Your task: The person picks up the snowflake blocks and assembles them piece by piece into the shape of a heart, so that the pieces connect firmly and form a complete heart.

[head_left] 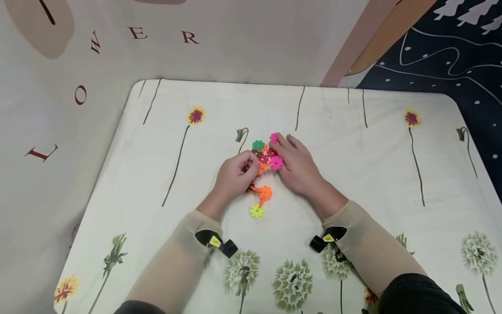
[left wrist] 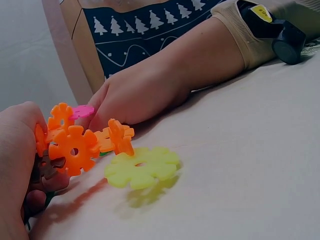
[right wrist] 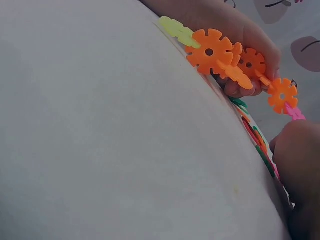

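My left hand [head_left: 236,171] grips a joined chain of notched, flower-shaped plastic discs, its fingers curled round a brown piece [left wrist: 47,165]. Orange discs [left wrist: 75,151] stick out from the grip, and a yellow-green disc [head_left: 256,211] ends the chain on the near side. At the far side of the chain, a pink disc [head_left: 276,163] stands beside my right hand [head_left: 298,168]. That hand lies with fingers extended over a small group of loose discs, red [head_left: 271,152], green [head_left: 258,145] and pink among them. Its fingertips are partly hidden in both wrist views.
The discs lie on a table covered with a white flower-printed cloth [head_left: 353,174]. A pale wall hanging with letters [head_left: 235,52] rises behind the far edge. Dark fabric with white trees [head_left: 439,56] hangs at the back right. Both forearms wear beige sleeves and wrist cameras.
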Motion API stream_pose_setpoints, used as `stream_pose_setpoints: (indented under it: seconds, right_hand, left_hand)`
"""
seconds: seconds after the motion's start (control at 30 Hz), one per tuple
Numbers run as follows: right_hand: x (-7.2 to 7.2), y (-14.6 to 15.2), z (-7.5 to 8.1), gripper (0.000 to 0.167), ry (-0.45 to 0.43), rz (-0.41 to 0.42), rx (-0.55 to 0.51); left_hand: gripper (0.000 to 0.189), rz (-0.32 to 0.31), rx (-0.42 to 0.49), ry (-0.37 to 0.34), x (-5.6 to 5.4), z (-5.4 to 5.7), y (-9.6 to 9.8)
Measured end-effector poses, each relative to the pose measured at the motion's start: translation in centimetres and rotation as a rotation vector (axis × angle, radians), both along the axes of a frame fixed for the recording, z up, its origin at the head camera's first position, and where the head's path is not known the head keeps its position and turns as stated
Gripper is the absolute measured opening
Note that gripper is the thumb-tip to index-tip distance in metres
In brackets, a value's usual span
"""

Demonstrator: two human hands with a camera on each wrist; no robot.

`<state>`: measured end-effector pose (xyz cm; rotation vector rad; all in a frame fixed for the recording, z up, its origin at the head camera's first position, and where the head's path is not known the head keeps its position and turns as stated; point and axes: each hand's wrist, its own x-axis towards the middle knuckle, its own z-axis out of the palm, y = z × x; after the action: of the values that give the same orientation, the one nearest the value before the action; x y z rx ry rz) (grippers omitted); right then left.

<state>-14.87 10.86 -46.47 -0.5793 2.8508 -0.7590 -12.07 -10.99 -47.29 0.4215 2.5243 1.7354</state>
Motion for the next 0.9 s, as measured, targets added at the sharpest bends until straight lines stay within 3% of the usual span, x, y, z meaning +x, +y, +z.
stream_pose_setpoints:
  seconds: [0.23, 0.47, 0.63, 0.9]
  right_hand:
    - [0.11, 0.09, -0.46, 0.051, 0.083, -0.029, -0.052]
    - [0.07, 0.14, -0.37, 0.038, 0.164, -0.162, -0.098]
    - [0.13, 0.19, -0.26, 0.038, 0.148, -0.262, -0.076]
    - [0.07, 0.15, -0.33, 0.038, 0.141, -0.296, -0.166]
  left_hand:
    - [0.013, 0.007, -0.007, -0.001, 0.10, -0.07, 0.01]
    - [0.012, 0.005, -0.008, 0.000, 0.11, 0.07, 0.02]
    - [0.012, 0.004, -0.006, -0.004, 0.13, 0.04, 0.03]
    - [0.012, 0.003, -0.010, 0.006, 0.09, -0.15, 0.01]
